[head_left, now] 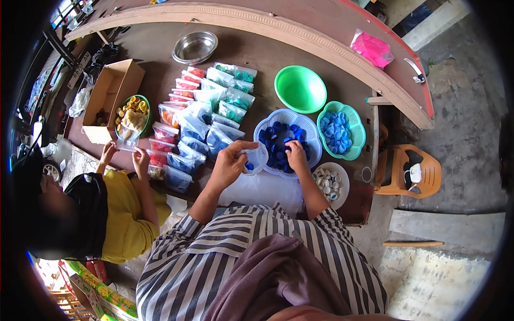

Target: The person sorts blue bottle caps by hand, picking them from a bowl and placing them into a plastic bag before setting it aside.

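Observation:
My left hand (231, 165) pinches the rim of a clear plastic bag (259, 156), which has a few dark blue bottle caps (249, 166) inside. To its right, my right hand (296, 155) is down in a light blue plastic basket (317, 140), fingers curled on the dark blue bottle caps (277, 151) there. The palm side of this hand is hidden. A sheet of clear plastic or stacked bags (257, 192) lies on the table in front of me.
Filled bags (195, 125) stand in rows at left. Around the basket are a green bowl (300, 88), a teal basket (325, 147) of light blue caps and a white plate (345, 187) of white caps. A co-worker in a yellow top (126, 214) sits at left, near a cardboard box (134, 72).

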`<move>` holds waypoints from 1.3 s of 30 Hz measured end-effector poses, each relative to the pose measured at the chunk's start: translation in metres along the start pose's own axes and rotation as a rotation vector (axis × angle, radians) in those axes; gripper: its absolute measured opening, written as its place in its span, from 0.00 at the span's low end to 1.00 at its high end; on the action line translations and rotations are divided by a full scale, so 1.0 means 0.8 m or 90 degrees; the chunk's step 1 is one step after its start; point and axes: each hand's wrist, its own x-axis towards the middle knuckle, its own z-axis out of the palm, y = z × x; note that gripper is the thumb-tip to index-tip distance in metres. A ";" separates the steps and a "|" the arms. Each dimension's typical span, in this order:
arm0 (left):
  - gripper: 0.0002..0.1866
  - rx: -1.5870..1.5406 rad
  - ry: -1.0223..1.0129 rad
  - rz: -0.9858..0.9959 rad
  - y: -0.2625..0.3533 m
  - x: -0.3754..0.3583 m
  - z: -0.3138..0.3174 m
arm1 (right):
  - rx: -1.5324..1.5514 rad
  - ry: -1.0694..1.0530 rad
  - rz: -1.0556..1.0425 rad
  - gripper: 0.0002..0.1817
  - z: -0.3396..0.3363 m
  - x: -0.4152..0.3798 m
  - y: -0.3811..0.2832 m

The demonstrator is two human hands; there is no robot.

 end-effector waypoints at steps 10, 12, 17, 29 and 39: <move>0.20 0.130 -0.071 0.065 0.002 0.026 -0.004 | -0.046 -0.033 0.054 0.17 0.003 -0.023 -0.031; 0.20 0.125 -0.085 0.053 0.005 0.027 -0.002 | -0.031 -0.011 0.060 0.18 0.013 -0.021 -0.025; 0.21 0.149 -0.096 0.133 0.002 0.025 0.004 | 0.198 0.072 0.086 0.20 -0.004 -0.021 -0.035; 0.24 0.110 -0.124 0.070 0.009 0.016 0.015 | 0.273 0.255 -0.160 0.19 -0.181 -0.074 -0.240; 0.22 0.060 -0.151 0.120 -0.010 0.018 0.033 | 0.144 0.092 -0.070 0.19 -0.142 -0.112 -0.234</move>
